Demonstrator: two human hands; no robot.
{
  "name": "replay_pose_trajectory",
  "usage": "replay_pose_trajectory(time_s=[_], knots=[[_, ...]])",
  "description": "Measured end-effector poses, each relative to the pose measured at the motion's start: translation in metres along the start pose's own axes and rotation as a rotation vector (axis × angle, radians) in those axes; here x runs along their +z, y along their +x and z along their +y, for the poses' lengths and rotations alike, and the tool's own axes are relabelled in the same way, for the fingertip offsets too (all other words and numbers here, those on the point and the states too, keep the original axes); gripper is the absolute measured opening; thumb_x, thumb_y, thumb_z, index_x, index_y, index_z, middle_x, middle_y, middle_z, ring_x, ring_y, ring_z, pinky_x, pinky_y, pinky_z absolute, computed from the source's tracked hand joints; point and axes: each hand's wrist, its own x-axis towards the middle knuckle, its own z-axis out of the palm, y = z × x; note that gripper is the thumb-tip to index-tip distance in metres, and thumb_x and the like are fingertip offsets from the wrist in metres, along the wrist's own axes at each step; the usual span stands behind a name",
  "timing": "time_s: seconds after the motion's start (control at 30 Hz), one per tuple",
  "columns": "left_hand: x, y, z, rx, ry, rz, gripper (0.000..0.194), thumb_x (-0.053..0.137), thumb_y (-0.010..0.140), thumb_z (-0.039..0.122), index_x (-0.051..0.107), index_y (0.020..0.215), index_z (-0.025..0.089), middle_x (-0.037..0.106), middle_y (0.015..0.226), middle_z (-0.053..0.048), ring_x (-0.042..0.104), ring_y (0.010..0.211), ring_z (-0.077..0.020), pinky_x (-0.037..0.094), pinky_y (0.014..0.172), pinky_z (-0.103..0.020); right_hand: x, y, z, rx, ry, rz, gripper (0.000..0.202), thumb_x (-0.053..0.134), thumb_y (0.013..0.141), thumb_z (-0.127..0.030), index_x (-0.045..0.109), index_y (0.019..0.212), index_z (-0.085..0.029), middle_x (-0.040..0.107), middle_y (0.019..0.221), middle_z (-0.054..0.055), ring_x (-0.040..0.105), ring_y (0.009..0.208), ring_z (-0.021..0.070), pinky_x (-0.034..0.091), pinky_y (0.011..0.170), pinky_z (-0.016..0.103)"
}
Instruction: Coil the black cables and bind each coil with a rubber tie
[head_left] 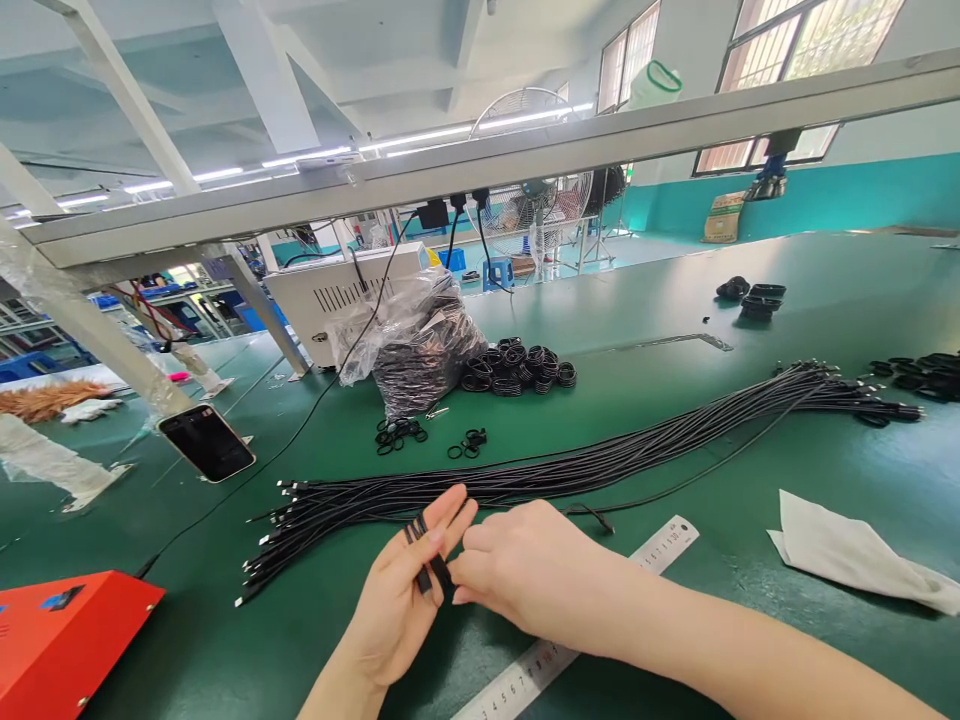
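Observation:
My left hand (401, 585) is raised over the near side of the green table, palm turned up, with a coil of black cable (417, 530) looped round its fingers. Close against it, my right hand (529, 565) has its fingers pinched on the dark strands at the left fingertips; what lies inside that pinch is mostly hidden. Just beyond both hands stretches a long bundle of black cables (600, 460) with metal plugs at the ends. A steel ruler (517, 685) lies slantwise beneath my right forearm.
Coiled black cables (517, 368) are piled beside a clear plastic bag (424, 345). Small black rings (401, 434) lie in front. A phone (208, 443) leans by the metal frame. A red box (71, 640) stands near left, a white cloth (855, 550) right.

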Motion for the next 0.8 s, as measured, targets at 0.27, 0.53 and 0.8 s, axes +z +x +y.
replay_pose_trajectory(time_s=[0.27,0.53,0.8], knots=[[0.009,-0.017,-0.004,-0.295,0.063,-0.269,0.034,0.048,0.096,0.033,0.071,0.108,0.012,0.071,0.117,-0.019,0.075,0.083,-0.0260,0.061,0.067,-0.033,-0.008,0.006,0.032,0.159,0.075,0.181,0.015,0.060,0.092,-0.031,0.066,0.084,-0.020,0.063,0.087,0.000,0.057,0.074,0.0107,0.032,0.058,0.021],[-0.037,-0.003,0.025,0.174,-0.448,-0.169,0.041,0.028,0.101,0.015,0.057,0.129,0.022,0.079,0.102,-0.005,0.072,0.067,-0.0041,0.053,0.060,-0.008,0.006,0.010,0.036,0.488,-0.035,-0.149,0.020,0.050,0.091,-0.013,0.066,0.100,-0.020,0.073,0.097,0.006,0.068,0.086,0.0221,0.037,0.060,0.024],[-0.030,0.016,0.021,0.308,-0.187,0.027,0.046,0.033,0.100,0.025,0.036,0.146,0.021,0.052,0.144,-0.006,0.046,0.133,-0.0159,0.036,0.110,-0.027,0.011,-0.003,-0.013,0.181,-0.007,-0.288,0.014,0.051,0.085,-0.006,0.059,0.084,-0.017,0.072,0.074,0.003,0.068,0.064,0.0221,0.028,0.048,0.027]])
